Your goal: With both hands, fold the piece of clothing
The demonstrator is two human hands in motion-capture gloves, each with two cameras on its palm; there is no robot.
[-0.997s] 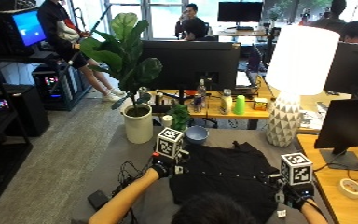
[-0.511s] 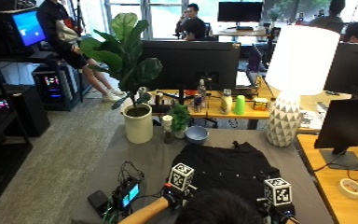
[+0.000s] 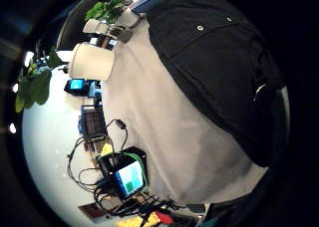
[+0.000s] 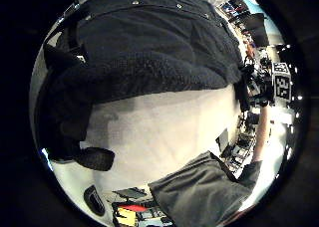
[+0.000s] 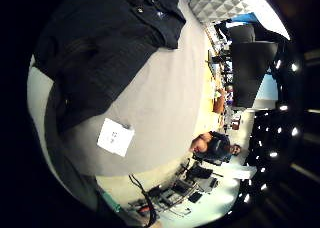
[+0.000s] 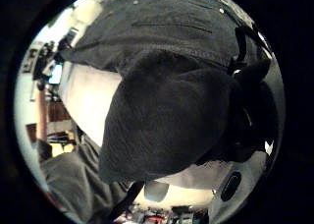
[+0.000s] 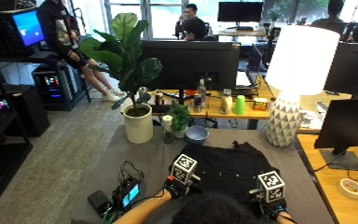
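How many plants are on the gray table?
2. A big leafy plant in a white pot stands at the table's far left corner. A small plant stands right beside it, next to the blue bowl. None seem hidden.

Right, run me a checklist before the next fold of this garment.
1. Garment lies on the table, button side up: ok.
2. Right hand at the near edge, holding a raised flap of cloth that shows close to its palm: ok.
3. Left hand at the near left edge; whether it has hold of the cloth: cannot tell.
4. Blue bowl and small plant stand apart from the garment's far edge: ok.
5. Lamp base stands clear of the far right corner: ok.
6. Small card lies on the table beside the garment, not under it: ok.
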